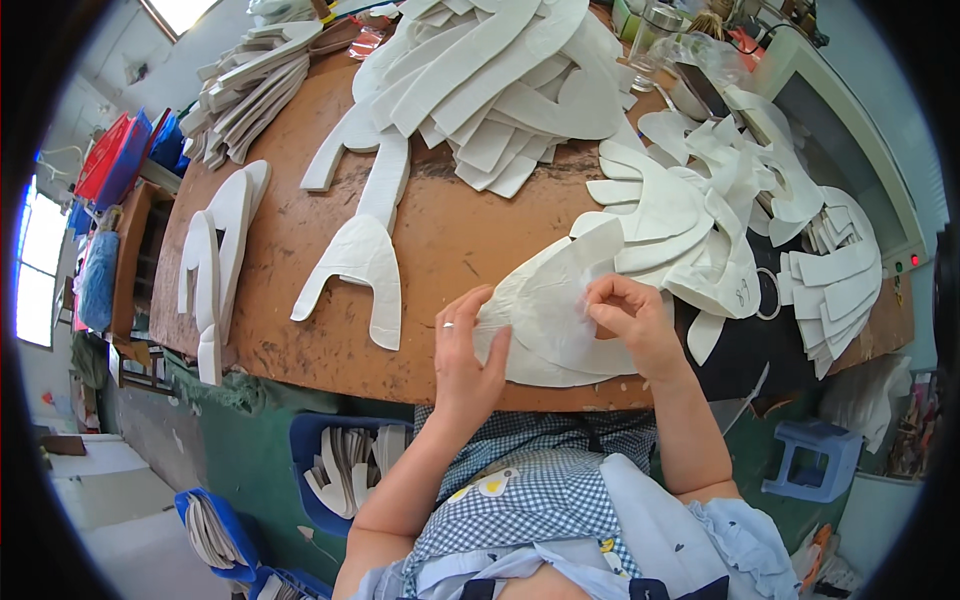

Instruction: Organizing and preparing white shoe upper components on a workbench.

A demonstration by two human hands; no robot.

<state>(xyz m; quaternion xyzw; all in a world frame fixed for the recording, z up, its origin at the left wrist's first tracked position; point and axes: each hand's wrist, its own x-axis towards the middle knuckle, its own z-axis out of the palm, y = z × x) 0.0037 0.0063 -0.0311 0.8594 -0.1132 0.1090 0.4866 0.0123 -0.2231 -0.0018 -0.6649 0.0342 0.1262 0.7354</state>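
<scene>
A curved white piece (530, 365) of sheet material lies at the table's near edge, in front of me. Over it a thin, whitish, partly see-through sheet (572, 312) rises to a rounded tip. My right hand (637, 318) pinches that sheet at its right side between thumb and fingers. On the left edge of the white piece rests my left hand (465, 360), thumb and fingers apart; a ring shows on one finger. Just right of my right hand, loose white cut pieces (710, 260) overlap on a black sheet (740, 350).
A tall heap of white curved pieces (510, 90) covers the back of the brown table (270, 320). U-shaped pieces (365, 260) lie left of my hands. More stacks (830, 280) stand at right beside a monitor (850, 140). Blue bins (310, 465) and a blue stool (815, 460) are below.
</scene>
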